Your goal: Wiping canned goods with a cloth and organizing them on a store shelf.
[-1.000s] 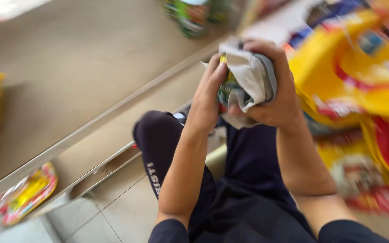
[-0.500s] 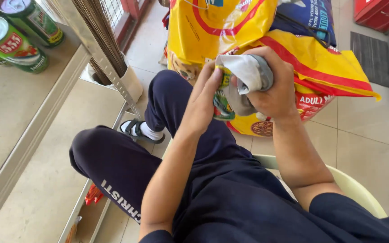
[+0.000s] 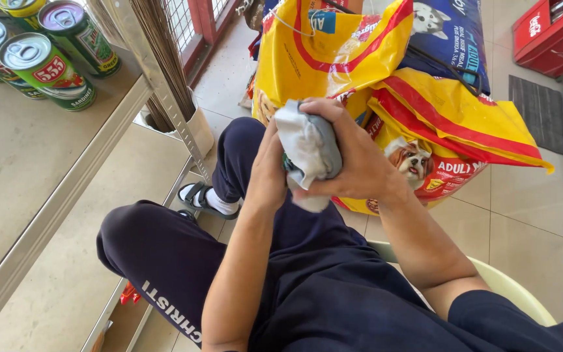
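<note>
Your right hand (image 3: 360, 163) wraps its fingers tightly over a grey cloth (image 3: 307, 146), and your left hand (image 3: 268, 173) presses flat against its other side. The cloth hides nearly all of what it covers; only a dark sliver shows. Just behind the cloth lean yellow pet-food sacks (image 3: 333, 52) on the tiled floor (image 3: 529, 208). Left of it, green cans (image 3: 47, 68) stand on a metal shelf (image 3: 27, 169).

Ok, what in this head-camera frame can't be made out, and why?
- Small green-edged object: wrapped in the crumpled grey cloth between the left hand and right hand; its kind is unclear.
- Left fingers: hidden behind the cloth.
- Green-labelled tin cans: one cut by the left edge.
- Red plastic crate: cut by the top edge.
</note>
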